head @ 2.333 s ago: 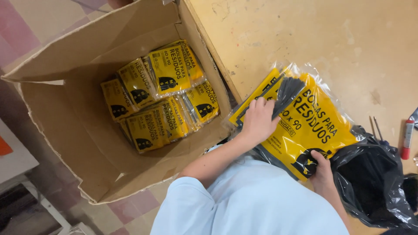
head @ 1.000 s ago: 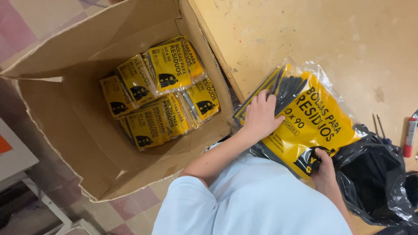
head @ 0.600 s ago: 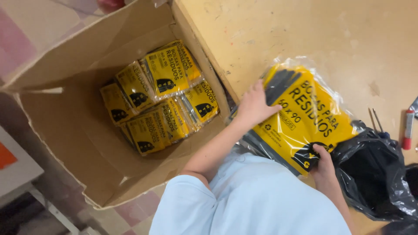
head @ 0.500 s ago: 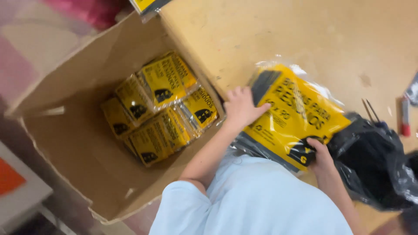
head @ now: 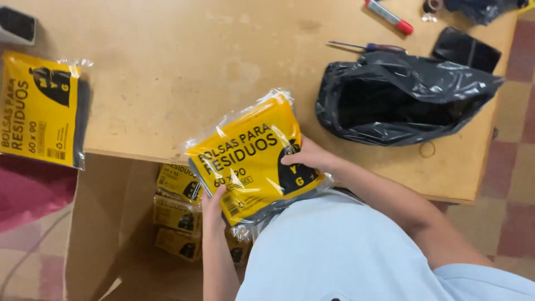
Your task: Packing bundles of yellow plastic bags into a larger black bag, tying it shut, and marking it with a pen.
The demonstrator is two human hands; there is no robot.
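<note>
Yellow bag pack (head: 251, 159) gripped by left hand (head: 213, 207) and right hand (head: 308, 158).

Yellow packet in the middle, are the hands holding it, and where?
Yes. Both hands hold the yellow packet: the left hand at its lower left edge, the right hand at its right edge.

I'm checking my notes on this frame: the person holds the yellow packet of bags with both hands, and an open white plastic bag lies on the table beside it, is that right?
Not quite: the head view shows the open plastic bag is black, not white. The left hand and right hand do hold the yellow packet.
</note>
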